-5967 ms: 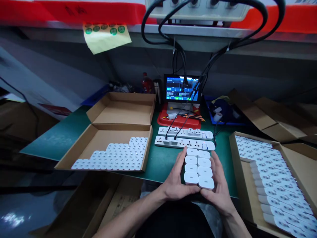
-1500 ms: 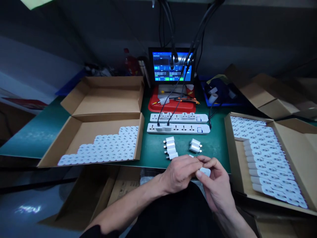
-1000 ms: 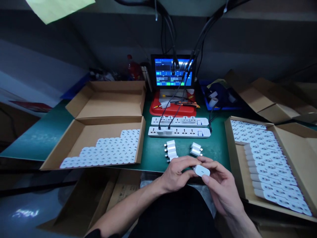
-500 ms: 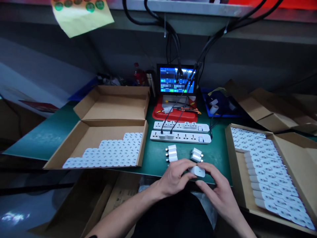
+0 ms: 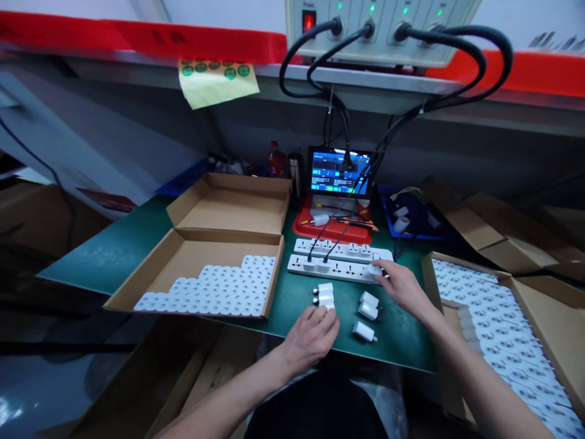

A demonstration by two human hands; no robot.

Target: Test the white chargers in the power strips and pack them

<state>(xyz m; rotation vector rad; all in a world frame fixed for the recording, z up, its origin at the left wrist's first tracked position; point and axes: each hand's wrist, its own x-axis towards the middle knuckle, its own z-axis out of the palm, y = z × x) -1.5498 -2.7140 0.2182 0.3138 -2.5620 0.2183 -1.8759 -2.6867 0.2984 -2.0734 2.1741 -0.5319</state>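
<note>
My right hand [image 5: 397,281] reaches to the right end of the front white power strip [image 5: 315,266]. Its thumb and fingers pinch a small white charger [image 5: 374,269] there; whether it is plugged in, I cannot tell. My left hand [image 5: 311,336] rests near the table's front edge, fingers curled over the nearest white charger [image 5: 329,307] of a short row, which they partly hide. The other chargers [image 5: 325,288] in that row lie with their prongs to the left. To the right, two chargers [image 5: 369,305] lie together, and a single charger [image 5: 364,331] lies nearer me.
An open cardboard box [image 5: 280,268] on the left holds rows of white chargers. Another open box [image 5: 427,268] on the right is packed with them. Behind the strips stand a red tray [image 5: 301,228] and a lit screen [image 5: 340,172]. Black cables [image 5: 340,103] hang from the shelf.
My hands have parted from the white charger they held together. The right moved forward to the power strip, the left to the row. A single charger now lies at the front right. The view has shifted.
</note>
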